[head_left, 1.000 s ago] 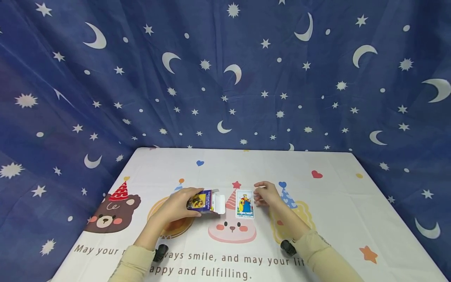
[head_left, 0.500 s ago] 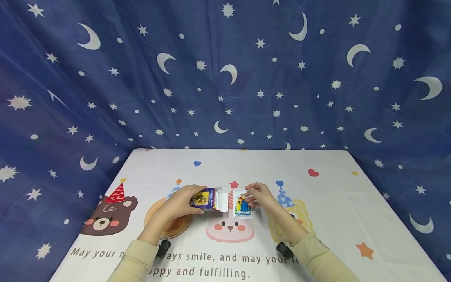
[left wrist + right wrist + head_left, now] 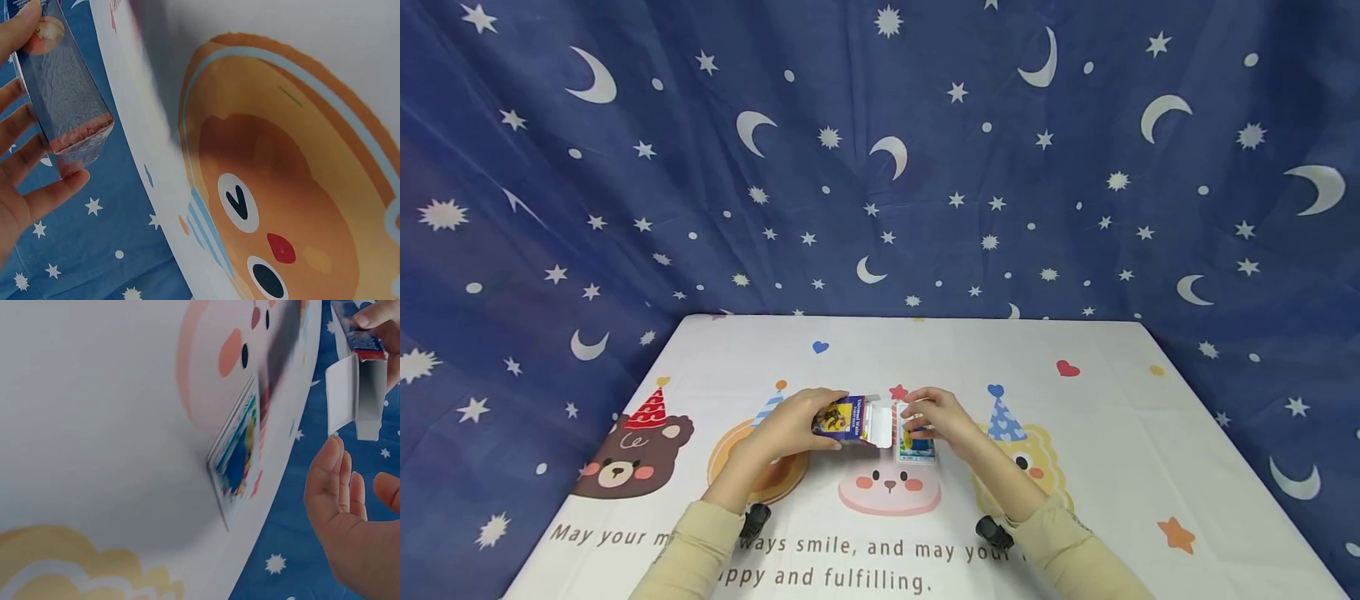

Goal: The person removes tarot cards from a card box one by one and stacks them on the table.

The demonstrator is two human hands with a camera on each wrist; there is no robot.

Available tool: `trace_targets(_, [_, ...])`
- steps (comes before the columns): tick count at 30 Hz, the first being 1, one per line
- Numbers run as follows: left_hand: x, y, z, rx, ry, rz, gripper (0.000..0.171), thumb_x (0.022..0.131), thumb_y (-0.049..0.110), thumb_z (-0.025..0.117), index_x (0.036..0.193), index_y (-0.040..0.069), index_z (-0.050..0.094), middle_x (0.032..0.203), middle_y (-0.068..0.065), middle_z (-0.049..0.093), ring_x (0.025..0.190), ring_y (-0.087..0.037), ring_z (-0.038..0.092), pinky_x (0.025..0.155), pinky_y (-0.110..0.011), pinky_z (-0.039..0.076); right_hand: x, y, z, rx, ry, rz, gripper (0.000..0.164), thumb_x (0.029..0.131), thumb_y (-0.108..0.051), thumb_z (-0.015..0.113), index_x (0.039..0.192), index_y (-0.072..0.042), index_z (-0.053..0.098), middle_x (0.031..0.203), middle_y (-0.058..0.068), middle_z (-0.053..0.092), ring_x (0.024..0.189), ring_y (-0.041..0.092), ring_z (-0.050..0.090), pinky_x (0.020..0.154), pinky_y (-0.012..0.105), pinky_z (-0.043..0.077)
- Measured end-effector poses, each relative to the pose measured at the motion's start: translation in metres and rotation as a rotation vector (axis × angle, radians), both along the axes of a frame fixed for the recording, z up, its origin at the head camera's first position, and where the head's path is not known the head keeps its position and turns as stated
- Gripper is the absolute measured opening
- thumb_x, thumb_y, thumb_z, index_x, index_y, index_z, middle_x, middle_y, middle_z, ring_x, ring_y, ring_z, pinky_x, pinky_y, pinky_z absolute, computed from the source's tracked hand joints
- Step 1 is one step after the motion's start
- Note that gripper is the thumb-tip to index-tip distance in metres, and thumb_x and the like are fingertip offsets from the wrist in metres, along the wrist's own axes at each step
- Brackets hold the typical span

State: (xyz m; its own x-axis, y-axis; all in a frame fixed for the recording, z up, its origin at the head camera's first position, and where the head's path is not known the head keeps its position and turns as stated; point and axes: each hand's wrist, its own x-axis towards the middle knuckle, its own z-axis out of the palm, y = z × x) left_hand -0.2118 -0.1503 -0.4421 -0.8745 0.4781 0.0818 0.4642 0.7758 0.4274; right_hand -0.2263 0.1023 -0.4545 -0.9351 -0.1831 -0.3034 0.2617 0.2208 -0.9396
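My left hand point(image 3: 786, 429) grips a blue and yellow tarot card box point(image 3: 844, 419), thumb on one side and fingers on the other. The box's end faces right, with its white flap point(image 3: 342, 394) folded out and the inside showing grey. In the left wrist view the box point(image 3: 72, 87) is held tilted above the cloth. A thin stack of tarot cards point(image 3: 916, 455) lies face up on the table, a robed figure on top. My right hand point(image 3: 946, 423) hovers over the stack, fingers loosely bent, holding nothing. In the right wrist view its fingertips point(image 3: 333, 447) are right at the flap's edge.
A white cloth point(image 3: 1105, 450) printed with cartoon animals and lettering covers the table. Behind it hangs a blue curtain point(image 3: 820, 183) with moons and stars. Black wrist devices point(image 3: 995, 533) sit under both cuffs.
The left hand has brought the box a little to the right. My right hand has moved left from beside the card stack to over it, close to the box flap.
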Motion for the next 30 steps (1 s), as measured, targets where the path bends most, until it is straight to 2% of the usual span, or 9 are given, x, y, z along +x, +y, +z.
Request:
trace_targets(2, [0.0, 0.0, 0.0, -0.003, 0.003, -0.006, 0.074, 0.07, 0.028, 0.083, 0.134, 0.009, 0.052, 0.132, -0.01, 0.057, 0.121, -0.028, 0.053, 0.104, -0.047, 0.043, 0.001, -0.004, 0.0, -0.003, 0.015, 0.018, 0.03, 0.096, -0.012, 0.049, 0.119, 0.006, 0.052, 0.105, 0.024, 0.063, 0.096, 0.04, 0.064, 0.083, 0.043, 0.057])
trace_targets(4, [0.0, 0.0, -0.001, -0.007, 0.009, -0.018, 0.074, 0.07, 0.029, 0.083, 0.134, 0.009, 0.052, 0.132, -0.01, 0.057, 0.121, -0.028, 0.053, 0.104, -0.046, 0.044, 0.002, -0.006, 0.0, -0.024, 0.022, 0.037, 0.029, 0.095, -0.011, 0.049, 0.118, 0.007, 0.052, 0.104, 0.024, 0.063, 0.09, 0.037, 0.066, 0.083, 0.044, 0.057])
trace_targets(10, [0.0, 0.003, 0.0, 0.002, 0.011, -0.026, 0.074, 0.07, 0.029, 0.083, 0.134, 0.008, 0.051, 0.132, -0.01, 0.058, 0.121, -0.027, 0.053, 0.104, -0.045, 0.044, 0.004, -0.01, 0.0, -0.088, 0.024, 0.077, 0.028, 0.092, -0.009, 0.052, 0.115, 0.006, 0.054, 0.095, 0.015, 0.066, 0.074, 0.015, 0.066, 0.078, 0.04, 0.059])
trace_targets(17, [-0.002, 0.006, 0.004, 0.012, 0.015, -0.018, 0.074, 0.07, 0.028, 0.083, 0.134, 0.009, 0.052, 0.131, -0.009, 0.058, 0.121, -0.027, 0.053, 0.104, -0.044, 0.044, 0.002, -0.014, 0.0, -0.095, 0.017, 0.065, 0.027, 0.089, -0.005, 0.053, 0.114, 0.005, 0.055, 0.092, 0.014, 0.067, 0.073, 0.015, 0.065, 0.079, 0.04, 0.059])
trace_targets(22, [-0.002, 0.005, 0.005, -0.004, 0.019, -0.019, 0.074, 0.069, 0.028, 0.084, 0.134, 0.008, 0.052, 0.13, -0.01, 0.058, 0.12, -0.027, 0.054, 0.103, -0.044, 0.045, 0.002, -0.02, 0.001, -0.103, -0.011, 0.066, 0.027, 0.087, 0.0, 0.057, 0.114, 0.006, 0.055, 0.087, 0.011, 0.068, 0.07, 0.013, 0.064, 0.075, 0.037, 0.06])
trace_targets(30, [-0.003, 0.005, 0.006, -0.025, 0.01, -0.013, 0.075, 0.069, 0.029, 0.083, 0.134, 0.01, 0.052, 0.131, -0.009, 0.058, 0.12, -0.027, 0.054, 0.103, -0.044, 0.045, 0.002, -0.027, 0.0, -0.114, -0.037, 0.003, 0.024, 0.084, 0.0, 0.065, 0.106, 0.005, 0.058, 0.077, 0.005, 0.066, 0.065, 0.013, 0.065, 0.068, 0.033, 0.06])
